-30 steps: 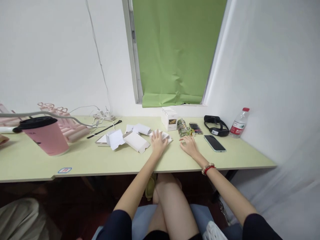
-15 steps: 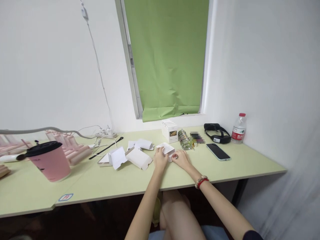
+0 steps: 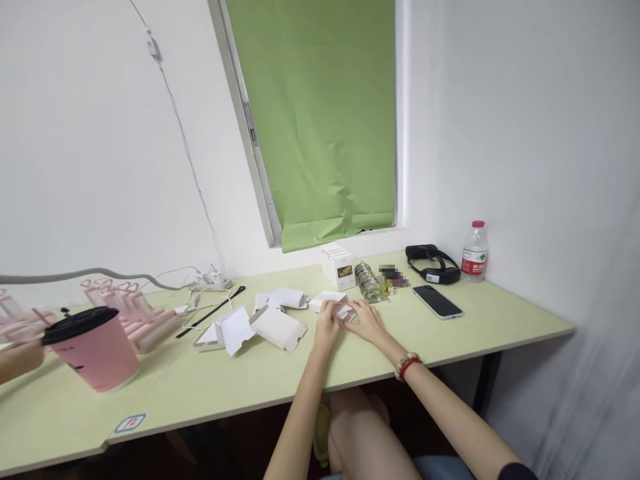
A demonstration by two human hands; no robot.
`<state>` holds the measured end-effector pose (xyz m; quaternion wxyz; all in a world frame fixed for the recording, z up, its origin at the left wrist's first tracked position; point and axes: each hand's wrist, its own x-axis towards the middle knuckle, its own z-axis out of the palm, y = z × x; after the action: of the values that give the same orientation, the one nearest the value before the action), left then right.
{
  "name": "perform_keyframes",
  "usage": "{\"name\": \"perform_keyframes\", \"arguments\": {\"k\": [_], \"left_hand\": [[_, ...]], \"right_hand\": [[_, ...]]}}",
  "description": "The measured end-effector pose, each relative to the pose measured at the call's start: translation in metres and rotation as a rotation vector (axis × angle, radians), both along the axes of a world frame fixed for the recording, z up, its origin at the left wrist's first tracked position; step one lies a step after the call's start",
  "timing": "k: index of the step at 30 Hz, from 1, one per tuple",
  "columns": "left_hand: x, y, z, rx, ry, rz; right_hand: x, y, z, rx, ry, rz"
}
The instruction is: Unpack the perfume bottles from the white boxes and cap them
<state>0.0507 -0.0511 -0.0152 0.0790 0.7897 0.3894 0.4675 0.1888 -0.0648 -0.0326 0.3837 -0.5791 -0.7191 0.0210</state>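
A small white cardboard box (image 3: 327,299) lies on the table in front of me, partly covered by my fingers. My left hand (image 3: 328,321) grips its near left side with bent fingers. From the right, my right hand (image 3: 366,320) closes on the other end, its fingertips near those of the left. Just behind stands a row of upright white boxes (image 3: 338,268), the front one with a dark picture. Beside them several clear glass bottles (image 3: 369,283) lie in a row. Opened white cartons (image 3: 279,327) are spread to the left of my hands.
To the right are a phone (image 3: 437,302), a black headset (image 3: 433,265) and a water bottle (image 3: 475,252). A pink cup (image 3: 95,353) stands at left, with another person's hand (image 3: 23,360) beside it. Cables and a power strip (image 3: 210,283) lie along the wall.
My left hand has moved from the box's left side toward my right hand. Another person's hand has come in at the far left. The view has shifted slightly.
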Motion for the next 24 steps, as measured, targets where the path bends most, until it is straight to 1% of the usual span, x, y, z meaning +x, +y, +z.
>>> {"name": "perform_keyframes", "arguments": {"k": [4,6,10,13,16,19,24], "left_hand": [[0.0005,-0.0011,0.0008,0.015,0.015,-0.043],[0.0012,-0.0024,0.0008,0.011,0.017,-0.043],[0.0032,-0.0061,0.0004,-0.017,0.006,0.028],[0.0053,-0.0082,-0.0002,-0.032,0.124,0.049],[0.0074,-0.0078,-0.0011,-0.015,0.210,0.103],[0.0082,-0.0063,-0.0018,-0.009,0.196,0.170],[0.0083,-0.0059,-0.0014,0.011,0.157,0.254]], "right_hand": [[0.0033,0.0005,0.0007,0.098,0.061,0.005],[0.0048,0.0000,0.0009,0.136,0.088,0.013],[0.0057,-0.0006,0.0017,0.165,0.133,0.020],[0.0051,-0.0005,0.0026,0.192,0.169,0.011],[0.0048,-0.0015,0.0040,0.234,0.181,0.041],[0.0049,-0.0038,0.0055,0.294,0.190,0.078],[0.0051,-0.0062,0.0068,0.410,0.259,0.069]]}}
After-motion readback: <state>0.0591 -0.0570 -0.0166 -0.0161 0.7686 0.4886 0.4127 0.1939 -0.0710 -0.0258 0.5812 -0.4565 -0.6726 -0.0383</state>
